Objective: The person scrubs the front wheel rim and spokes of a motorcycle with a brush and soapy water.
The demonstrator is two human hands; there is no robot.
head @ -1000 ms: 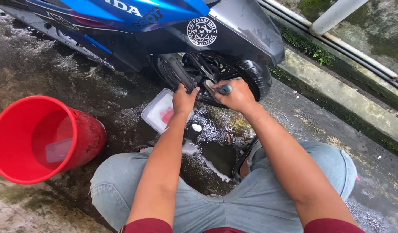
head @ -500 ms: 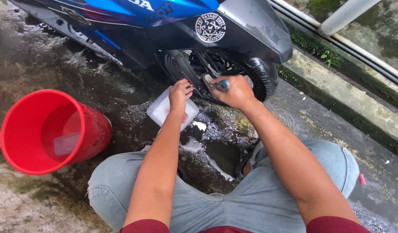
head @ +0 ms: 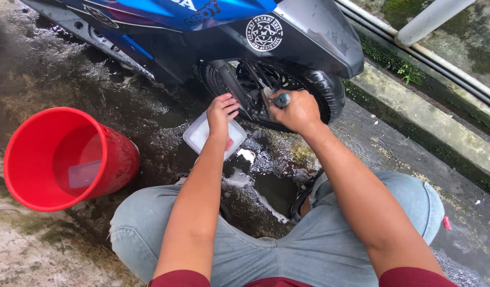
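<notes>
I squat by the front wheel of a blue and grey scooter. My right hand is closed on a brush with a bluish handle end, and the brush is pressed against the black wheel spokes. My left hand hovers with its fingers loosely apart, just left of the dark fork leg. It is above a white rectangular container that lies on the wet ground and has something red inside. It holds nothing.
A red bucket stands at the left with water and a clear scoop in it. Wet, foamy concrete lies around my knees. A mossy kerb and a grey rail run along the right.
My left hand has come off the fork leg and now hangs over the white container. My right hand keeps the brush at the wheel. The view has shifted slightly.
</notes>
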